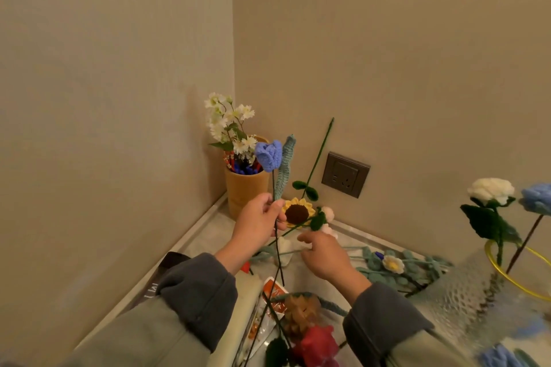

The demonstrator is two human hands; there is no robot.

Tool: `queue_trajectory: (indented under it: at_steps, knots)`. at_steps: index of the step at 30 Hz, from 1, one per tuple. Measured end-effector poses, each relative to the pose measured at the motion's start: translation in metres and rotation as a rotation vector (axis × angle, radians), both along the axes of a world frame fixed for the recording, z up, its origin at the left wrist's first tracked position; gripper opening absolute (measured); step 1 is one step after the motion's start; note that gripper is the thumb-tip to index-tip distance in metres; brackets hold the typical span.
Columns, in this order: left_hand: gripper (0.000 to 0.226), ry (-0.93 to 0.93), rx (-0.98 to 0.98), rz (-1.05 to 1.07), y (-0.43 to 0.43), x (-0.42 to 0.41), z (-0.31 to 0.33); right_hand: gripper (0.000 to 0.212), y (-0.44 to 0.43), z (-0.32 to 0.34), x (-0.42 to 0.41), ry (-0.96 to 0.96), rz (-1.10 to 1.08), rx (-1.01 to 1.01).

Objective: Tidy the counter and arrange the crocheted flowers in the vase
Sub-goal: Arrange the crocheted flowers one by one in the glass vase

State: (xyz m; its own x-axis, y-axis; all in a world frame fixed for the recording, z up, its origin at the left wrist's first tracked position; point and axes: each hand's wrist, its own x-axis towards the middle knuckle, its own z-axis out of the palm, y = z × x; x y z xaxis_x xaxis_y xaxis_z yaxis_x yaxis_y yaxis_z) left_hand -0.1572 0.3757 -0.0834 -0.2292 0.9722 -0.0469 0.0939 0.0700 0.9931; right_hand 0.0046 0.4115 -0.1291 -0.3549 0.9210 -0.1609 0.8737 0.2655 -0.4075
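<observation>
Blue crocheted tulip (pixel 269 155) upright above left hand (pixel 259 223), stem (pixel 273 185) pinched in its grip, right hand (pixel 325 256) grip unclear

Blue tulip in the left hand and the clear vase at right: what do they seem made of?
Blue tulip with a ribbed leaf, gripped by the left hand: yarn, matte and fuzzy, stitch rows visible; thin dark stem maybe wrapped wire. Clear dimpled vase with a yellow rim: likely glass, glossy, see-through, hammered texture; plastic possible.
</observation>
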Motion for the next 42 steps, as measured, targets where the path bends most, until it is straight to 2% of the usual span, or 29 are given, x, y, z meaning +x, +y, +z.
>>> queue_trajectory:
  at_steps: [6,10,15,20,29,33,38,42]
  knots:
    - [0.018,-0.005,-0.006,0.004,0.007,0.0,-0.013,0.019,0.006,-0.02,-0.001,-0.059,0.112,0.111]
    - [0.018,-0.018,0.095,0.05,0.005,0.001,-0.005,0.014,0.01,-0.013,0.001,0.081,0.094,0.208]
    - [0.017,-0.031,0.24,0.051,-0.002,0.008,0.019,0.006,0.013,0.017,0.006,0.269,-0.077,0.216]
    - [0.016,-0.012,0.331,0.053,-0.015,0.016,0.041,0.007,0.0,0.04,0.014,0.448,-0.189,0.132]
    - [0.015,0.013,0.35,0.087,-0.044,0.024,0.062,0.013,-0.036,0.086,0.021,0.843,-0.298,0.075]
    - [0.013,0.029,0.336,0.082,-0.049,0.037,0.073,0.013,-0.05,0.106,0.03,0.929,-0.289,0.063]
    - [0.012,0.015,0.396,0.032,-0.051,0.072,0.097,0.019,-0.065,0.137,0.058,0.993,-0.298,0.158]
    - [0.013,-0.068,0.436,-0.066,-0.051,0.116,0.12,0.023,-0.08,0.166,0.098,0.995,-0.317,0.255]
